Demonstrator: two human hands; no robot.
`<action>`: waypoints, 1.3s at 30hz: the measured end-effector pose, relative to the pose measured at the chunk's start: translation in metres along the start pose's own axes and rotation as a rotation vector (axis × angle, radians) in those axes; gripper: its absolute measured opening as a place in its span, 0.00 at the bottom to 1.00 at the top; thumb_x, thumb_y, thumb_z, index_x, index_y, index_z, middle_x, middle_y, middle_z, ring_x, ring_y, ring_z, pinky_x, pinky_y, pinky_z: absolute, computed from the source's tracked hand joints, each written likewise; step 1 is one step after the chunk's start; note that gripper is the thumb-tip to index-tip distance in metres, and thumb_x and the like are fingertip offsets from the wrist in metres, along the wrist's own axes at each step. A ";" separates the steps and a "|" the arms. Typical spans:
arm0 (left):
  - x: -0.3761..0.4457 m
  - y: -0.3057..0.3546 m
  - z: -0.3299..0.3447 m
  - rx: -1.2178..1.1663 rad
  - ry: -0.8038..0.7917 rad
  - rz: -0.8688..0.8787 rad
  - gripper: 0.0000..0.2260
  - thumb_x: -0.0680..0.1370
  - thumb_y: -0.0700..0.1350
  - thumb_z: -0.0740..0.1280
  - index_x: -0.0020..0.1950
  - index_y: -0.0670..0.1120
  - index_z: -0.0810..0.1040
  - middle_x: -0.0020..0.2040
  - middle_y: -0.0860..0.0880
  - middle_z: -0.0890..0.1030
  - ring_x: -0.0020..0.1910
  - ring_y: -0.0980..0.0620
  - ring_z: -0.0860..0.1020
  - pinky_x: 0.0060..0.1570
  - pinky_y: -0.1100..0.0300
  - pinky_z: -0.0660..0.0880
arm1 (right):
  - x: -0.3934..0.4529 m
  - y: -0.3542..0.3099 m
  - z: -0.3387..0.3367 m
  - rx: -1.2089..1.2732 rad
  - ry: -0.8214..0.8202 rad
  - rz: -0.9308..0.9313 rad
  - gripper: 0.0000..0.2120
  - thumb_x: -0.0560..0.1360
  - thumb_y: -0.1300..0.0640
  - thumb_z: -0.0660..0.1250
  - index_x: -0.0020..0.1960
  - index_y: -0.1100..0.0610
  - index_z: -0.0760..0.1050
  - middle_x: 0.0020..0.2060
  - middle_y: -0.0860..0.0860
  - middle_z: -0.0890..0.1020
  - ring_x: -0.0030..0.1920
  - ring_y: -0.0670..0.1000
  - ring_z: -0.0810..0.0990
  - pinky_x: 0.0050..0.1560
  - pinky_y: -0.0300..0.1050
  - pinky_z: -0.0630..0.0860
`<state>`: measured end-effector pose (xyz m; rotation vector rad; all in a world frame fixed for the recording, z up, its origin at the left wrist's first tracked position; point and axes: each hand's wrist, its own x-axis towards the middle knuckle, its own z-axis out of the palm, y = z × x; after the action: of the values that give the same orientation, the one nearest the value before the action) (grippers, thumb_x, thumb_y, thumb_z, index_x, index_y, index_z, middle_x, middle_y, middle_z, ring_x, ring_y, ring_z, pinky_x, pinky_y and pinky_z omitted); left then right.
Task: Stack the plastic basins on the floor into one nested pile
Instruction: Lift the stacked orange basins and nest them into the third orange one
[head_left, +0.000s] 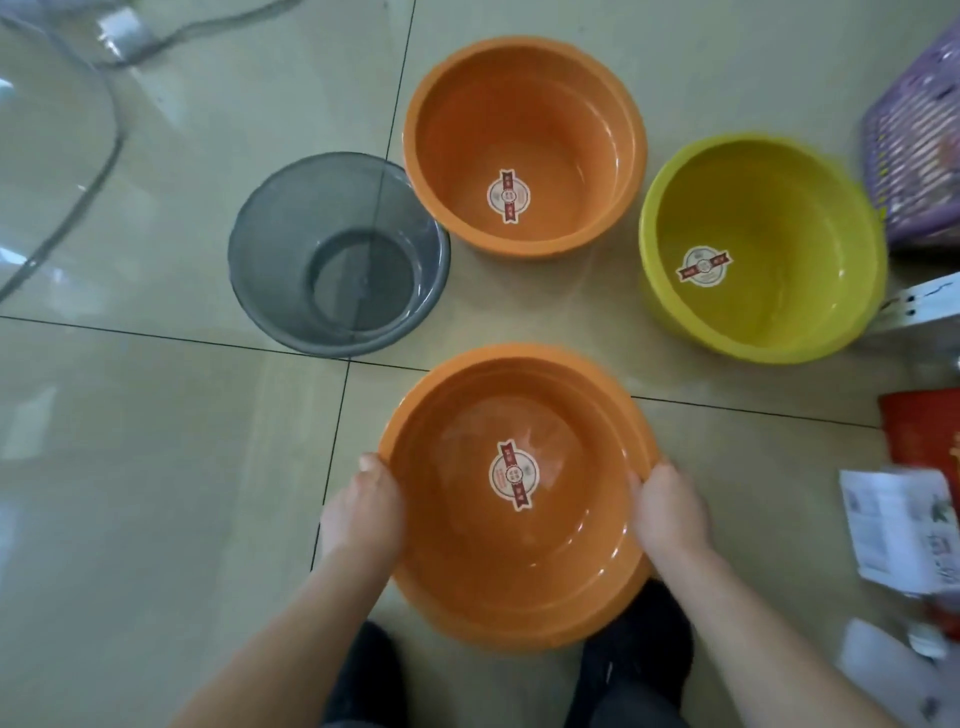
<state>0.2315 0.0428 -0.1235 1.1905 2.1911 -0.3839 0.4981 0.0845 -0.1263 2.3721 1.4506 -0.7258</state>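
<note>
Several plastic basins are spread over the tiled floor. The near orange basin (467, 582) has a round sticker inside; my left hand (366, 506) grips its left rim and my right hand (667, 512) grips its right rim. Whether it rests on the floor or hangs just above I cannot tell. Beyond it stands a second orange basin (524, 93), also with a sticker. To the left of that one is a clear grey basin (270, 244). At the right stands a yellow basin (810, 322) with a sticker.
A purple lattice basket (914, 156) stands at the far right, with a white box (919, 306), a red packet (924, 441) and papers (898, 530) below it. A clear curved rim (78, 171) and a cable lie at the left. My dark shoes (639, 639) are under the near basin.
</note>
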 end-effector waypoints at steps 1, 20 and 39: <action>-0.002 0.001 -0.003 0.006 -0.020 -0.001 0.04 0.79 0.42 0.56 0.50 0.42 0.66 0.41 0.46 0.78 0.41 0.44 0.81 0.33 0.54 0.73 | -0.001 0.000 -0.004 -0.015 -0.025 0.000 0.15 0.79 0.53 0.59 0.54 0.65 0.72 0.49 0.62 0.80 0.50 0.63 0.80 0.46 0.51 0.75; 0.199 0.170 -0.235 -0.291 0.337 -0.002 0.42 0.60 0.71 0.68 0.61 0.41 0.68 0.54 0.42 0.77 0.51 0.41 0.78 0.40 0.52 0.75 | 0.215 -0.207 -0.231 -0.156 0.279 -0.288 0.42 0.63 0.35 0.71 0.64 0.63 0.68 0.62 0.59 0.76 0.63 0.59 0.73 0.58 0.50 0.73; 0.141 0.135 -0.289 -0.369 0.537 0.264 0.06 0.73 0.43 0.60 0.45 0.41 0.68 0.40 0.43 0.70 0.39 0.42 0.71 0.38 0.52 0.69 | 0.170 -0.195 -0.281 0.110 0.314 -0.316 0.20 0.74 0.53 0.68 0.60 0.64 0.73 0.57 0.65 0.78 0.57 0.64 0.77 0.54 0.52 0.74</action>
<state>0.1781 0.3584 0.0146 1.4564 2.3452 0.4865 0.4668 0.4343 0.0230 2.4515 1.9956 -0.5276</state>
